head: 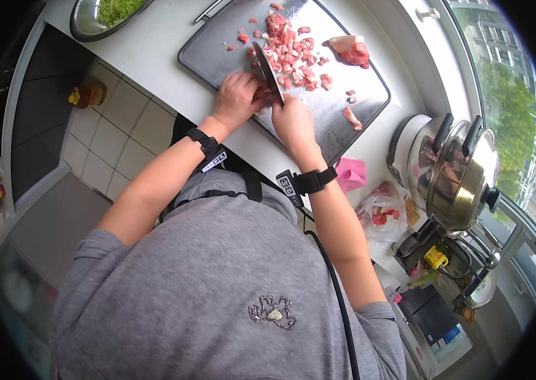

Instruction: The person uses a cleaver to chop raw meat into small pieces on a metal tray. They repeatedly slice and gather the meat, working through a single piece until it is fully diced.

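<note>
My right hand (294, 121) grips the handle of a kitchen knife (268, 71), whose dark blade points away from me over the cutting board (215, 52). Close against the blade's left side, my left hand (239, 97) has its fingers curled down on a piece of meat (262, 111), which they mostly hide. Beyond the blade lies a spread heap of diced pink and white meat (291, 52). A larger chunk of meat with a pale fatty side (351, 50) rests at the board's far right. Nearer on the right is a thin strip of meat (352, 118).
A bowl of shredded greens (116, 14) stands at the upper left. To the right are a pink cloth (350, 174), a plastic bag with meat (382, 216) and a steamer pot with a metal lid (463, 175). An oil bottle (88, 95) is on the tiled floor.
</note>
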A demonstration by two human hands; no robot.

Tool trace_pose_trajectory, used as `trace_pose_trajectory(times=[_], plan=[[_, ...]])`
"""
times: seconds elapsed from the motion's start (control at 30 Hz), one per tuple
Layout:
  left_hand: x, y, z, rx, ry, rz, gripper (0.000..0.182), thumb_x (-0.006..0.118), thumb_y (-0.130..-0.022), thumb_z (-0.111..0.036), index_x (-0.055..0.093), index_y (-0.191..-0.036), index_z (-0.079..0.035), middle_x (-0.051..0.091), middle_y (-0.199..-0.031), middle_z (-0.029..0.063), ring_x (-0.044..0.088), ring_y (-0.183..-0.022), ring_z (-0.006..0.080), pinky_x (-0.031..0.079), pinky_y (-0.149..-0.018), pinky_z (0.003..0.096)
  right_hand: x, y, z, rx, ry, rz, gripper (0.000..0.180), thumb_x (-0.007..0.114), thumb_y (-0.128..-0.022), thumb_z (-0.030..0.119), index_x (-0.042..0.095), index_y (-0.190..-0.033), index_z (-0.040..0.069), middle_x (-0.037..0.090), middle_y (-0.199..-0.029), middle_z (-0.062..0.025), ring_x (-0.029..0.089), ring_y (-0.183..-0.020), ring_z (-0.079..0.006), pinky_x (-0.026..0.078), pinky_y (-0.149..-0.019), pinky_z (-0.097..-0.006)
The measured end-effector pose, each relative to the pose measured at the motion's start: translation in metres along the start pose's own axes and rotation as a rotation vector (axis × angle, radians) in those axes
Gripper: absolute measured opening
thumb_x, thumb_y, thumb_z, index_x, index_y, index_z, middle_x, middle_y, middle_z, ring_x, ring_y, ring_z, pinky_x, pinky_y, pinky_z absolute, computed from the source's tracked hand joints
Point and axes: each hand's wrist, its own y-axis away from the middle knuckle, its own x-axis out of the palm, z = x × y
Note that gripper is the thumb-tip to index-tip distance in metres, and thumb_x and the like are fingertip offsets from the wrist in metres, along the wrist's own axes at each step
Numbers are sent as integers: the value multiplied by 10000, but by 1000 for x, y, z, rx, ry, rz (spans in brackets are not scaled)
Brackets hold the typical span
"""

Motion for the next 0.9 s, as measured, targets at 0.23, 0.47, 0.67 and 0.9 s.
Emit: trace_pose_trajectory(times=[0.23,0.47,0.67,0.9], plan=[[-10,7,2,-24,109,-51,335,835,-776,-192,684,-1061,-103,690,-1064,62,650,-1026,302,497,-904,424,-30,18,-11,107,-150,80,371,588,-1029,314,717,-952,-26,689,-884,-317,678,-939,-511,531,-836,-558],[-11,6,-1,-34,34,25,332,829,-770,-187,692,-1063,-111,669,-1049,54,640,-1015,291,495,-885,420,-33,34,-2,149,-67,161,356,581,-1030,310,717,-990,-16,698,-881,-314,685,-929,-507,536,-835,-557],[-9,5,0,-13,24,13,308,819,-754,-175,682,-1025,-124,662,-1025,34,645,-986,261,503,-868,393,-25,35,-3,154,-94,152,356,566,-1037,299,711,-991,-23,695,-895,-328,681,-939,-521,533,-843,-571],[-7,4,1,7,43,-20,228,804,-774,-174,689,-966,-128,653,-951,31,644,-920,262,507,-831,390,-1,12,4,56,-62,48,373,560,-1040,293,706,-957,-40,683,-871,-348,680,-919,-531,543,-830,-572]])
